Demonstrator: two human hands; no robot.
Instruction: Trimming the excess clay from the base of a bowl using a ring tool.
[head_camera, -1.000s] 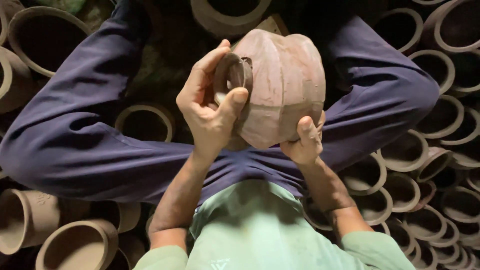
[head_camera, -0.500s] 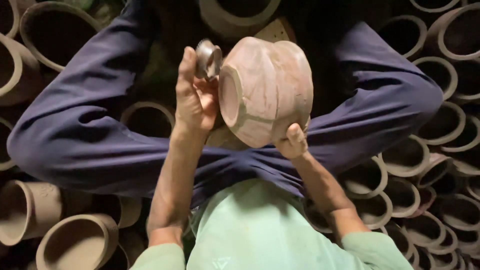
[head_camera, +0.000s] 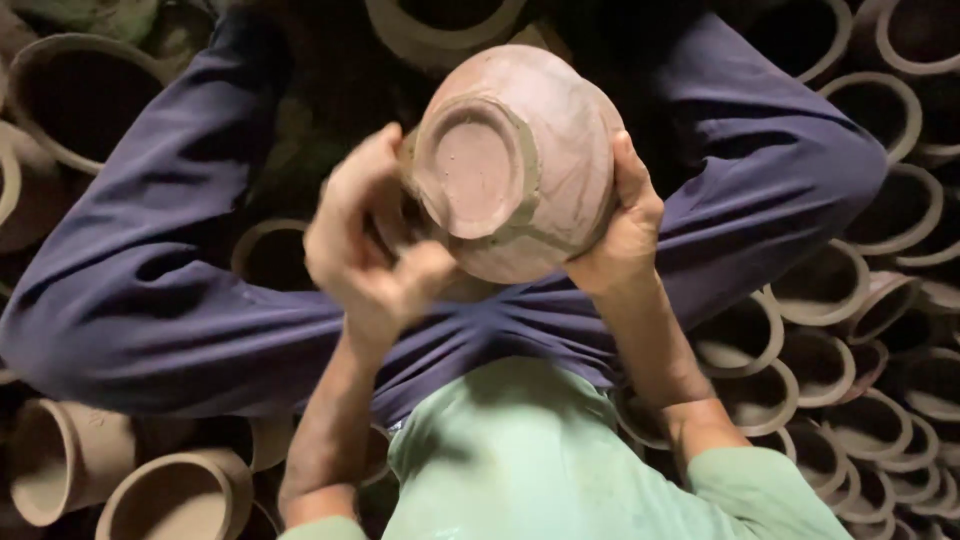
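Gripping clay pot (head_camera: 520, 160), right hand (head_camera: 630, 225), left hand (head_camera: 375, 255) blurred

Unfired clay pots (head_camera: 820, 300) crowd the floor on every side, packed rim to rim, most lying with their round mouths turned up. From two to five o'clock they run in close rows, small and pale-rimmed. At seven o'clock two larger ones (head_camera: 120, 470) lie tipped on their sides. At ten o'clock a wide dark-mouthed pot (head_camera: 80, 105) sits in shadow. The light is dim and warm; gaps between pots are nearly black.
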